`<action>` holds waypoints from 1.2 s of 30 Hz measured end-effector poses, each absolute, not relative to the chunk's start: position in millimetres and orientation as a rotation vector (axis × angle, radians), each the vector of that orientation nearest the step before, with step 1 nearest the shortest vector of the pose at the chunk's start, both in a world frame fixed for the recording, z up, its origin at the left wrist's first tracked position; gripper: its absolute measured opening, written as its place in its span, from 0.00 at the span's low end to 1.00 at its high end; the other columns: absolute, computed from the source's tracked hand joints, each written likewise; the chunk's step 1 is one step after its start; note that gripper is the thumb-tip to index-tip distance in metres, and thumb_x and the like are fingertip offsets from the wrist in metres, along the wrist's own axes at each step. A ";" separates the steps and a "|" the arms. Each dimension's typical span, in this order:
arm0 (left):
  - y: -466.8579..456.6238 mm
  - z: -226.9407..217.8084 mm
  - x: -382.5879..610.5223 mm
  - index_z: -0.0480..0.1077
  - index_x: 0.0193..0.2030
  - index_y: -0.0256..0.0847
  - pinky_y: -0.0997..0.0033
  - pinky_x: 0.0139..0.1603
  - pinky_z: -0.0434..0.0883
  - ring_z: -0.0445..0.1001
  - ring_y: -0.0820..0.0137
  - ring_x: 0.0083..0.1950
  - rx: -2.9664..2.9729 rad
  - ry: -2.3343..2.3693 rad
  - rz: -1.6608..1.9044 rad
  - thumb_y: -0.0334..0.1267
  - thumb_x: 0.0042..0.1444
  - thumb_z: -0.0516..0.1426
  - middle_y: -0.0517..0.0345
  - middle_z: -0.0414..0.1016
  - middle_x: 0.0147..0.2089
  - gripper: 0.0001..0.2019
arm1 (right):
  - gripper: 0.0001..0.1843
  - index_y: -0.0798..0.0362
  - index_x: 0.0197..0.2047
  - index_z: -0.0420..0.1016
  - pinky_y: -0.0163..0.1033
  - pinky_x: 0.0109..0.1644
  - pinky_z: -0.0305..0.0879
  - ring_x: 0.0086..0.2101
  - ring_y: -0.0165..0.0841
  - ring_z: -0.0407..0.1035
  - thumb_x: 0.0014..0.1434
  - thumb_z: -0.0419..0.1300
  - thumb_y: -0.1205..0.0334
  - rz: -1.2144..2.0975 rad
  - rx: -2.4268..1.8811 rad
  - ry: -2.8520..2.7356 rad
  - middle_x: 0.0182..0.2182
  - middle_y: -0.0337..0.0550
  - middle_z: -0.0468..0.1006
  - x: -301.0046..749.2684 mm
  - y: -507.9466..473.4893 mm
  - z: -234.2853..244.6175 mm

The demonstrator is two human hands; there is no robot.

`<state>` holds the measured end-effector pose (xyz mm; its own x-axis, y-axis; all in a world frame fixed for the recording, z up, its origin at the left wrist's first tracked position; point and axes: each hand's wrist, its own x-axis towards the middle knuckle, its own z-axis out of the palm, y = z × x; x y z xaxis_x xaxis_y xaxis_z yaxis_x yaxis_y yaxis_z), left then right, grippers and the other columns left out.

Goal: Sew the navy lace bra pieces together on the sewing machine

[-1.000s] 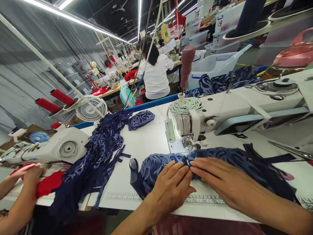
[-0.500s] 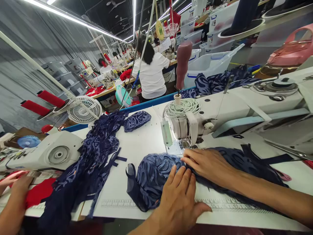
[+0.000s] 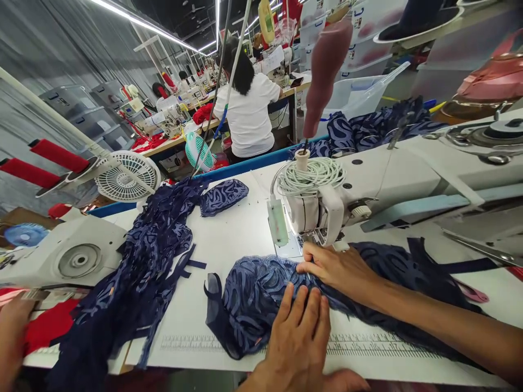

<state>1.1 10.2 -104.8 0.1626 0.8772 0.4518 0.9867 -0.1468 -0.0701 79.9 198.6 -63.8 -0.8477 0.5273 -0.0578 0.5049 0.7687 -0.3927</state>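
Observation:
A navy blue lace garment piece (image 3: 261, 291) lies on the white sewing table (image 3: 232, 239) in front of the sewing machine (image 3: 368, 190). My left hand (image 3: 300, 343) rests flat on the lace near the table's front edge, fingers stretched out. My right hand (image 3: 335, 267) presses the fabric at the foot of the machine's needle area, fingers bent and closed on the lace edge.
A heap of the same navy lace (image 3: 151, 267) lies to the left, with a loose cup piece (image 3: 223, 195) behind it. Another person's hand (image 3: 12, 326) works red fabric (image 3: 47, 325) at a second machine (image 3: 69, 256). A fan (image 3: 125, 177) and a seated co-worker (image 3: 247, 109) are beyond.
My right hand has pushed the lace forward up to the machine's needle. My left hand has slid back toward me and flattened on the fabric. The view has moved closer to the machine.

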 end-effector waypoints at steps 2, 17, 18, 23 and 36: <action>9.0 -104.5 2.0 0.66 0.66 0.28 0.49 0.79 0.43 0.64 0.52 0.70 -2.096 -1.778 -0.435 0.72 0.61 0.45 0.45 0.69 0.68 0.47 | 0.12 0.46 0.33 0.66 0.38 0.33 0.54 0.30 0.36 0.77 0.65 0.59 0.50 0.636 -0.850 -2.900 0.28 0.32 0.81 79.0 198.5 -64.2; 11.7 -88.8 -3.2 0.66 0.66 0.32 0.38 0.77 0.29 0.67 0.55 0.67 -2.177 -1.834 -0.385 0.64 0.66 0.48 0.46 0.71 0.66 0.37 | 0.15 0.47 0.40 0.70 0.39 0.32 0.54 0.27 0.37 0.72 0.69 0.48 0.49 0.556 -0.788 -2.887 0.25 0.37 0.76 98.6 207.3 -65.5; 11.7 -89.0 -3.0 0.66 0.66 0.31 0.38 0.77 0.29 0.67 0.55 0.67 -2.176 -1.833 -0.393 0.64 0.66 0.48 0.47 0.72 0.66 0.37 | 0.14 0.46 0.39 0.69 0.39 0.31 0.54 0.26 0.36 0.71 0.68 0.50 0.48 0.568 -0.806 -2.891 0.23 0.36 0.75 97.5 206.2 -65.2; 10.9 -89.4 -2.4 0.65 0.66 0.31 0.40 0.78 0.31 0.67 0.55 0.67 -2.172 -1.854 -0.420 0.63 0.66 0.50 0.47 0.72 0.66 0.37 | 0.10 0.46 0.37 0.66 0.38 0.31 0.55 0.24 0.34 0.71 0.64 0.56 0.49 0.645 -0.853 -2.898 0.22 0.32 0.74 89.4 206.4 -62.2; 7.9 -95.4 1.8 0.63 0.68 0.31 0.39 0.77 0.44 0.65 0.53 0.70 -2.183 -1.881 -0.470 0.60 0.66 0.50 0.46 0.71 0.67 0.36 | 0.11 0.46 0.34 0.66 0.38 0.35 0.58 0.28 0.35 0.73 0.64 0.54 0.49 0.766 -0.898 -2.925 0.23 0.31 0.76 86.3 209.0 -49.7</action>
<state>1.8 7.9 -95.4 0.1292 0.9162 0.3793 0.9870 -0.1558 0.0401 86.3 209.0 -49.7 -0.8379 0.5248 -0.1501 0.5310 0.7199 -0.4469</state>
